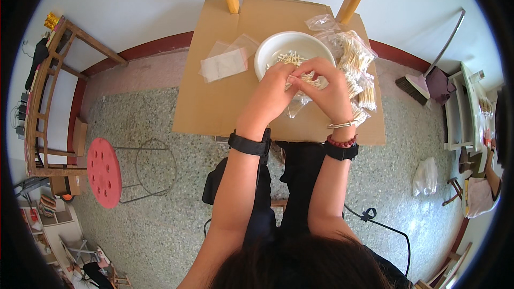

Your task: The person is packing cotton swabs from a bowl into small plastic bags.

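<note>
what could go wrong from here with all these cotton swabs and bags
The clear bag held between the left hand and right hand looks thin, so it might slip or tear. The filled bags lie near the right edge of the cardboard, so a bump could push one off. The loose swabs in the white bowl could scatter if a hand knocks it.

The bowl (260,63) looks smooth plastic, the cardboard (214,107) matt paper, the bags (354,53) thin glossy film
</note>
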Demonstrator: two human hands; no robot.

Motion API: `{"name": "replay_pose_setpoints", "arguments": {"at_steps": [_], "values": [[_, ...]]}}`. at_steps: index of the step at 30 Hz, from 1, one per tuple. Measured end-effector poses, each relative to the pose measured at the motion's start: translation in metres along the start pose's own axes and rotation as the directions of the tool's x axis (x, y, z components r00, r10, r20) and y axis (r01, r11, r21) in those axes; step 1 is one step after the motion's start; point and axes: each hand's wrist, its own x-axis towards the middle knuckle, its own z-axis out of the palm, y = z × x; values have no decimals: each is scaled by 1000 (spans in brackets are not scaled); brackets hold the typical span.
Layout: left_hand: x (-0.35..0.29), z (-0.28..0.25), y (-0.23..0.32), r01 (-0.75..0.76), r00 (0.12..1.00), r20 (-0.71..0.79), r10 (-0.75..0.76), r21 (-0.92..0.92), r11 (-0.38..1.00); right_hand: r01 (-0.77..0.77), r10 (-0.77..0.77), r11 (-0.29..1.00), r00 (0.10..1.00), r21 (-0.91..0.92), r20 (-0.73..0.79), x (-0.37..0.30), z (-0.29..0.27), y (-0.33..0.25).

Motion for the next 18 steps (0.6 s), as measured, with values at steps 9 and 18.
{"name": "replay_pose_setpoints", "arguments": {"at_steps": [9,18], "values": [[7,6,20,-149,971,-173,165,104,983,384,-379,916,923,-117,67,-7,44,-35],[46,38,-20,-165,920,-347,181,74,983,377,-369,926,905,6,212,-20,46,-32]]}}
